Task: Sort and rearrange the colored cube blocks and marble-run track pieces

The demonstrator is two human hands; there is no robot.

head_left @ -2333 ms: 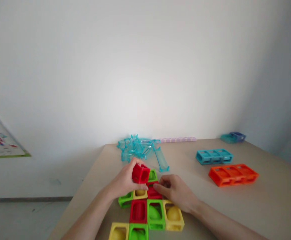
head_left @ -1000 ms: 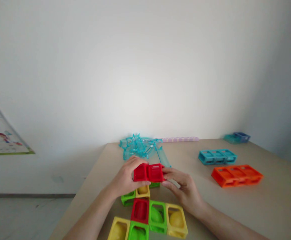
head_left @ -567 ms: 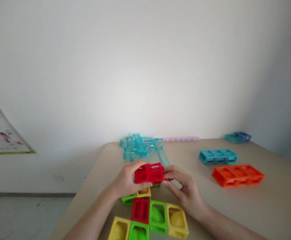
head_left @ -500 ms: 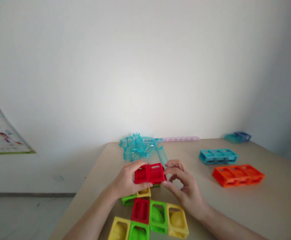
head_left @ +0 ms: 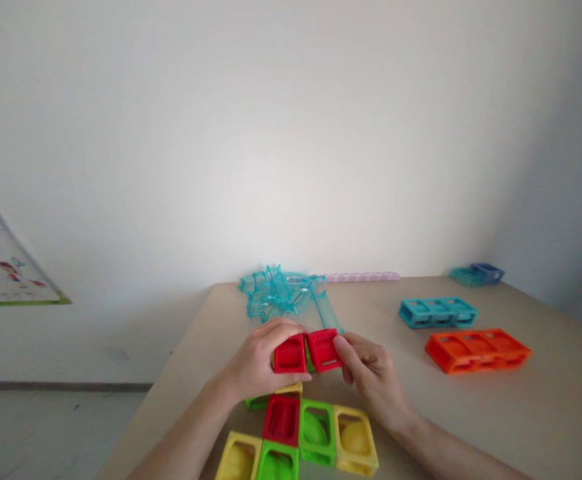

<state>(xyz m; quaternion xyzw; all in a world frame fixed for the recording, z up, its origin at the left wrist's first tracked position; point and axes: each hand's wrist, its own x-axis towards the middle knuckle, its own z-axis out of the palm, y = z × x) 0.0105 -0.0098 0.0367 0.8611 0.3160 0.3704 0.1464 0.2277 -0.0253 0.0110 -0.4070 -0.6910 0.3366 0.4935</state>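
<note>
My left hand (head_left: 258,357) is closed around a red hollow block (head_left: 289,354), thumb along its near edge. Between my right thumb and fingers is a second red hollow block (head_left: 325,349), tilted, with a narrow gap between the two at the top. My right hand (head_left: 371,370) pinches it at its right edge. A bit of green shows behind the red pieces. Nearer to me lie joined blocks: a red one (head_left: 282,420), a green one (head_left: 315,432) and a yellow one (head_left: 355,440), with another yellow (head_left: 239,457) and green (head_left: 278,461) in front.
A joined teal block row (head_left: 438,313) and an orange row (head_left: 478,351) lie to the right. Clear teal plastic pieces (head_left: 273,293) are heaped at the back, beside a lilac patterned strip (head_left: 363,277) along the wall. A dark blue container (head_left: 488,273) stands at the far right corner.
The two red blocks, side by side before, now stand at an angle with a gap between them. My right hand has closed on the right one, which has shifted right and tilted.
</note>
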